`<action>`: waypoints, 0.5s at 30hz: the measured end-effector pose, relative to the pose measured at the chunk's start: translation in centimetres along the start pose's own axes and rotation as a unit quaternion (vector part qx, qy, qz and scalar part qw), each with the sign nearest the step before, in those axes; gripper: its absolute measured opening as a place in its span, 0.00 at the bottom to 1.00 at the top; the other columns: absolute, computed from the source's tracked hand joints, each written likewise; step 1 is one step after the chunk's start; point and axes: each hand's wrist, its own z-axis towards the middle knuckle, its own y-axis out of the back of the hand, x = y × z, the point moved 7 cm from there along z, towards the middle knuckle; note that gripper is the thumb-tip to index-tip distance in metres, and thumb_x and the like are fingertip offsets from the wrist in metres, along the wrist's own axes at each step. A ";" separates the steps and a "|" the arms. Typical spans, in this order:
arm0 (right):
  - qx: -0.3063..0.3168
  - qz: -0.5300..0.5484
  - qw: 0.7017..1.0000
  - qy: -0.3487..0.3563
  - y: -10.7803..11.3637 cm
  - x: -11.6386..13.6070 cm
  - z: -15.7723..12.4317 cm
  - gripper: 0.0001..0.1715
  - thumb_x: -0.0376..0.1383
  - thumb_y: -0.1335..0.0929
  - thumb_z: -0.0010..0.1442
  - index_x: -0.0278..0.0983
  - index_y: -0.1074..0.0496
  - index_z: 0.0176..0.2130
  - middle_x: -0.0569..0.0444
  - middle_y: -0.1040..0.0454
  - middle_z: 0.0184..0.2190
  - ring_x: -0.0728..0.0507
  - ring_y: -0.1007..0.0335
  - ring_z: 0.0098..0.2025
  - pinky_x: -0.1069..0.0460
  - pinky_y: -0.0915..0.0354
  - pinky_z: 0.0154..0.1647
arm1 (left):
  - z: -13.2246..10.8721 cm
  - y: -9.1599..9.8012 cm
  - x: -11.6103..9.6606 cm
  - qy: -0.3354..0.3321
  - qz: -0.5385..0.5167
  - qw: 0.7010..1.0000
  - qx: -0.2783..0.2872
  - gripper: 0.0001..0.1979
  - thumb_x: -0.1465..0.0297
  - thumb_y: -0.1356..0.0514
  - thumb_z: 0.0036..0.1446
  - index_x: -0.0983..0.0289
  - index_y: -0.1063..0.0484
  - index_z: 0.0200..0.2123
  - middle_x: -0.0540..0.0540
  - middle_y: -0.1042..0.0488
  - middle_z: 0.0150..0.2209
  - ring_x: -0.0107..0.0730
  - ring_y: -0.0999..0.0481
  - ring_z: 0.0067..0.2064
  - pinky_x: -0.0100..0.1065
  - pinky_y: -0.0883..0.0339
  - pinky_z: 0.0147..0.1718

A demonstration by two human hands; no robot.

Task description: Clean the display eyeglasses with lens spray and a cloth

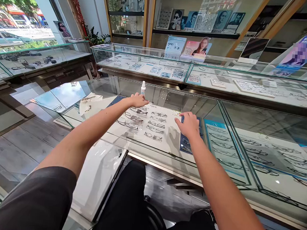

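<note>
My left hand (138, 101) reaches over the glass-topped display case (168, 95), its fingers stretched to the right and nothing visible in them. Just behind it stands a white spray bottle (143, 87), whose lower part the hand partly covers. My right hand (189, 125) is over the same glass, thumb and fingers apart, holding nothing I can see. Whether either hand presses on the glass is hard to tell. Beneath the glass lie rows of eyeglasses (156, 125) on a white board, and a navy tray (185, 143) shows below my right hand.
At the case's left end lies a beige cloth (89, 103). An open drawer (98, 171) juts out beside my left knee. More glass cases (152, 63) with eyewear run along the back. A light blue tray of frames (221, 145) lies to the right, under glass.
</note>
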 end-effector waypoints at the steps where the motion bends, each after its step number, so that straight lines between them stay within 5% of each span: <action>1: -0.001 0.000 1.000 0.002 0.0 0.0 0.0 0.23 0.51 0.36 0.68 0.40 0.26 0.51 0.38 0.27 0.60 0.28 0.35 0.59 0.35 0.38 0.58 | -0.4 0.2 -0.1 -0.005 0.009 1.000 -0.007 0.34 0.51 0.56 0.72 0.60 0.22 0.64 0.64 0.39 0.76 0.66 0.40 0.71 0.61 0.43 0.68; 4: 0.003 0.000 1.000 0.003 0.0 0.0 0.1 0.23 0.52 0.37 0.68 0.40 0.26 0.51 0.38 0.27 0.60 0.28 0.35 0.59 0.34 0.38 0.58 | -3.3 1.9 -0.8 -0.048 0.022 0.995 -0.080 0.25 0.57 0.48 0.67 0.64 0.18 0.53 0.66 0.31 0.70 0.62 0.36 0.67 0.57 0.39 0.65; 7: 0.004 -0.007 1.000 0.000 0.0 -0.1 0.1 0.24 0.52 0.36 0.67 0.39 0.26 0.52 0.38 0.27 0.60 0.28 0.35 0.59 0.34 0.38 0.58 | -9.3 3.5 -2.2 -0.130 -0.069 0.984 -0.097 0.15 0.62 0.43 0.62 0.64 0.20 0.43 0.61 0.20 0.44 0.45 0.25 0.48 0.44 0.31 0.51; 11: 0.011 -0.023 1.000 -0.008 -0.1 -0.4 0.2 0.26 0.52 0.36 0.67 0.39 0.25 0.53 0.37 0.27 0.61 0.26 0.35 0.60 0.33 0.38 0.59 | -18.9 0.4 -3.9 -0.188 -0.189 0.955 0.130 0.04 0.67 0.38 0.54 0.61 0.26 0.33 0.51 0.24 0.30 0.33 0.27 0.33 0.35 0.34 0.36; 15: 0.013 -0.030 0.999 -0.011 -0.4 -0.8 0.3 0.26 0.52 0.36 0.67 0.39 0.25 0.53 0.36 0.27 0.61 0.25 0.35 0.61 0.32 0.39 0.59 | -25.1 -7.6 -2.3 -0.134 -0.233 0.897 0.351 0.04 0.68 0.37 0.49 0.60 0.30 0.27 0.48 0.26 0.25 0.32 0.29 0.29 0.34 0.37 0.29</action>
